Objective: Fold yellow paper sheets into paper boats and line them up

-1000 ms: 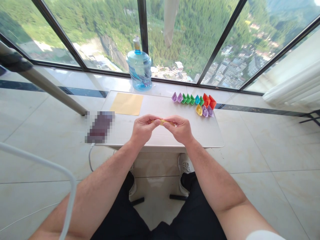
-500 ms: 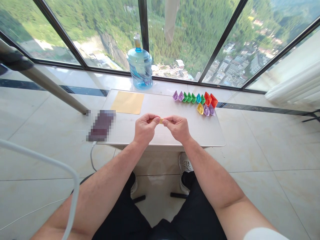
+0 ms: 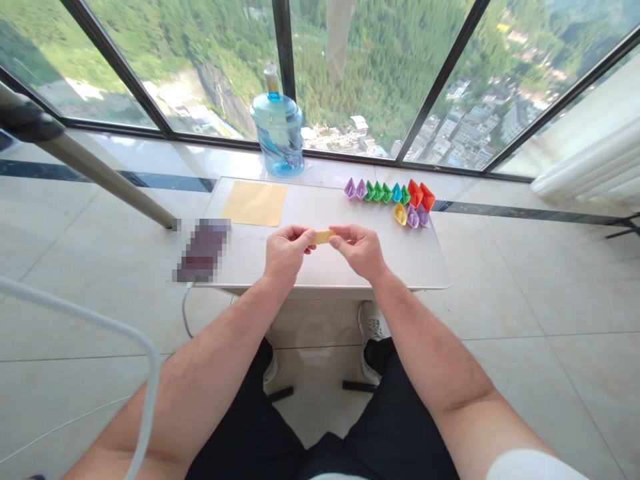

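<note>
A small folded piece of yellow paper is pinched between my left hand and my right hand, just above the middle of a small white table. Both hands have their fingers closed on the paper's ends. A flat sheet of tan paper lies at the table's far left. A row of folded paper boats in purple, green, blue and red stands at the far right, with a yellow one and two purple ones just in front of it.
A blue water jug stands on the sill behind the table, against the window. A blurred dark flat object lies on the table's left edge with a cable hanging below. A white tube curves at the left. My feet rest under the table.
My hands have drawn slightly apart, so more of the yellow paper shows between them. It now looks like a short flat strip.
</note>
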`<state>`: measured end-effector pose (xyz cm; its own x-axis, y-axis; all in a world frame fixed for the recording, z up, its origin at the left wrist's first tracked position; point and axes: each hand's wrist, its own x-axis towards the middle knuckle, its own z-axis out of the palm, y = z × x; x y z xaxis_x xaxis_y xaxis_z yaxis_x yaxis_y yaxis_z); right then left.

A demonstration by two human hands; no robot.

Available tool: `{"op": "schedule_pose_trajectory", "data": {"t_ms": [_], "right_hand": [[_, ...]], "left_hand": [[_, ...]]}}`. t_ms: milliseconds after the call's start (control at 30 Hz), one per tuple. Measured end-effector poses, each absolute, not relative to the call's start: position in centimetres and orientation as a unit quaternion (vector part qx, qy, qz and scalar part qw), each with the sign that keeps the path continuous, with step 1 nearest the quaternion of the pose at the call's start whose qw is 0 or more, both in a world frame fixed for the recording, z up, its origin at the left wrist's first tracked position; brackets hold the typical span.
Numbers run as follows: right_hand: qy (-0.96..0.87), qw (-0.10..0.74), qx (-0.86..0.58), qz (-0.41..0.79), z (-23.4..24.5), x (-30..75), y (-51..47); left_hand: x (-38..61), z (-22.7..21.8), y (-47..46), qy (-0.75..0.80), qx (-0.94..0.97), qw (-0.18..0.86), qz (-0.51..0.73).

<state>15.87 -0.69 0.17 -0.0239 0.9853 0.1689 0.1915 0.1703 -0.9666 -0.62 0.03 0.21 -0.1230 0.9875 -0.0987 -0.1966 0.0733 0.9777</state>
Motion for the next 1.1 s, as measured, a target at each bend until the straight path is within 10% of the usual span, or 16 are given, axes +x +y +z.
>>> {"op": "schedule_pose_trajectory", "data": {"t_ms": [267, 1100], "right_hand": [[-0.659, 0.491, -0.507, 0.260, -0.41, 15.74, -0.97], [-0.664, 0.458, -0.538, 0.246, -0.12, 15.63, -0.79]], "left_hand": [[-0.82, 0.58, 0.31, 0.435, 0.318, 0.660, 0.524], [-0.80, 0.22, 0.04, 0.447, 0.477, 0.594, 0.470]]}}
